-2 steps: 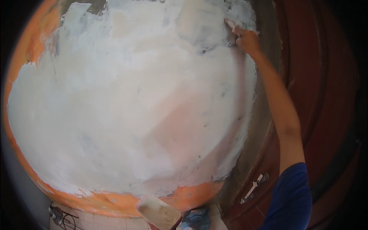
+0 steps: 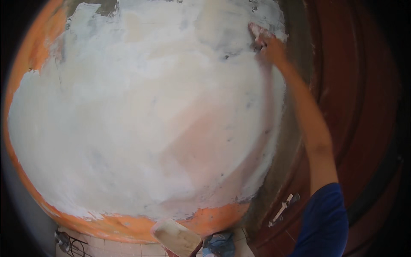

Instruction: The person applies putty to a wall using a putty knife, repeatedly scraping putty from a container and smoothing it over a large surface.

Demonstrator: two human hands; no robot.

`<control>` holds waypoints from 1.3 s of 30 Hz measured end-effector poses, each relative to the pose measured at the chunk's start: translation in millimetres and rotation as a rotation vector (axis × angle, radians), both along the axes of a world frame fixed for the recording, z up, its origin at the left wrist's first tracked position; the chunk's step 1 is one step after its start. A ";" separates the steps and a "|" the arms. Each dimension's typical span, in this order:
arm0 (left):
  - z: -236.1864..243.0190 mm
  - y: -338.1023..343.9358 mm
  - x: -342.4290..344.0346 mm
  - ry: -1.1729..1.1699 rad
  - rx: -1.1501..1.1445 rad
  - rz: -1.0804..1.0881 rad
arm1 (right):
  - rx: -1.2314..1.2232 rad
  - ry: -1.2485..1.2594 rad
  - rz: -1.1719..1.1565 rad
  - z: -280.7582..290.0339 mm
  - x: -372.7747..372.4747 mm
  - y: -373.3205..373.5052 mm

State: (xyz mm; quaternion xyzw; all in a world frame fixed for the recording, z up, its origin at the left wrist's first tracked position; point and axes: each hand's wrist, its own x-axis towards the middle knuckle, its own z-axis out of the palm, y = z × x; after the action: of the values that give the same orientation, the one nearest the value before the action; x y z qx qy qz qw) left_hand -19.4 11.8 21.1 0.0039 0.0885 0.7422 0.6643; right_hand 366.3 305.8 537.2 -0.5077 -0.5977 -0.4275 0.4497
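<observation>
Up at the top right, my right hand (image 2: pixel 272 48) is closed round a putty knife (image 2: pixel 260 33), whose end is smeared with whitish filler. The knife is at the wall's surface, and my hand's shadow falls just below it. White filler (image 2: pixel 120 111) covers most of the wall, thin and greyish in patches. Low in the middle is an oblong tub (image 2: pixel 177 237) with pale filler inside. My left hand does not show; what supports the tub is hidden below the lower edge.
Bare orange wall (image 2: pixel 222 217) borders the filler at left and bottom. A grey strip (image 2: pixel 274 180) and a dark red panelled surface (image 2: pixel 342 85) run along the right. A metal handle (image 2: pixel 283 210), blue plastic bag (image 2: pixel 219 245), tool with a cord (image 2: pixel 63 240) and pale floor tiles (image 2: pixel 128 248) show low down.
My right hand and the putty knife have shifted slightly left and down along the wall, and more of the smeared blade shows. The tub has hardly moved.
</observation>
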 end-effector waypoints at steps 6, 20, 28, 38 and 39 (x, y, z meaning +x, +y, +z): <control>-2.9 7.5 -10.0 -0.468 0.336 -0.193 | -0.069 0.090 0.404 -143.7 -71.9 -0.5; -79.7 26.2 -26.2 -0.911 0.678 -0.457 | 0.092 -0.173 0.267 -117.4 -115.9 23.6; -52.8 9.8 -25.6 -0.164 0.037 -0.120 | -0.214 -0.162 0.351 -173.8 -104.8 -22.1; -44.8 -10.0 -24.4 -0.155 -0.006 0.001 | 0.015 -0.049 0.227 -107.1 -109.2 31.1; -45.3 -12.7 -28.8 -0.162 0.014 0.004 | -0.113 -0.039 0.282 -135.0 -125.3 31.9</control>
State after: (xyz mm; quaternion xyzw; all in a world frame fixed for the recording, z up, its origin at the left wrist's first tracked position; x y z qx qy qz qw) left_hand -48.2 -1.0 -24.3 -0.0517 0.0294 0.7421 0.6676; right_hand 240.9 337.6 402.2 -0.4347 -0.6949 -0.3356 0.4642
